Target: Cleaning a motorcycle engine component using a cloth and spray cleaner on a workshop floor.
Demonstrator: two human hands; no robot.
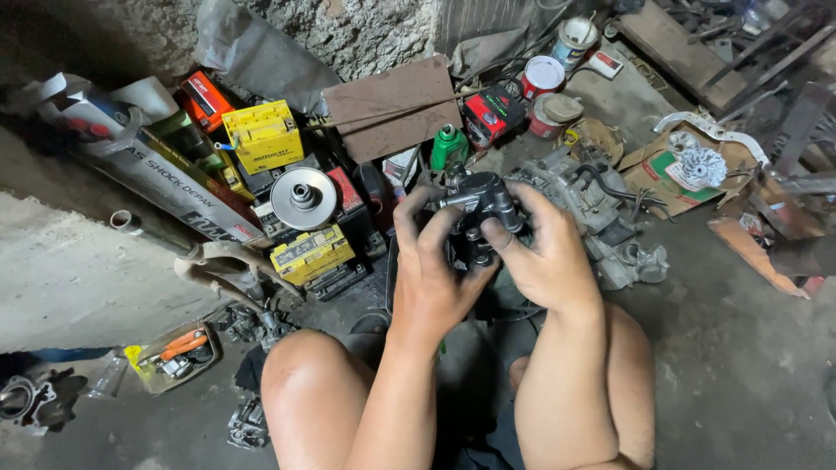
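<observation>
Both my hands hold a small dark metal part (477,202), something like a carburettor or brake caliper, above my knees. My left hand (433,261) grips it from the left and below, its fingers greasy. My right hand (544,252) wraps it from the right, with the thumb pressed on its front. Much of the part is hidden by my fingers.
An engine block (601,213) lies just behind my hands. Left are yellow batteries (264,137), a round metal pulley (303,198) and a grey pipe (152,231). A green bottle (448,145), tins (542,78) and cardboard (396,104) stand at the back. Orange pliers (181,345) sit in a tray.
</observation>
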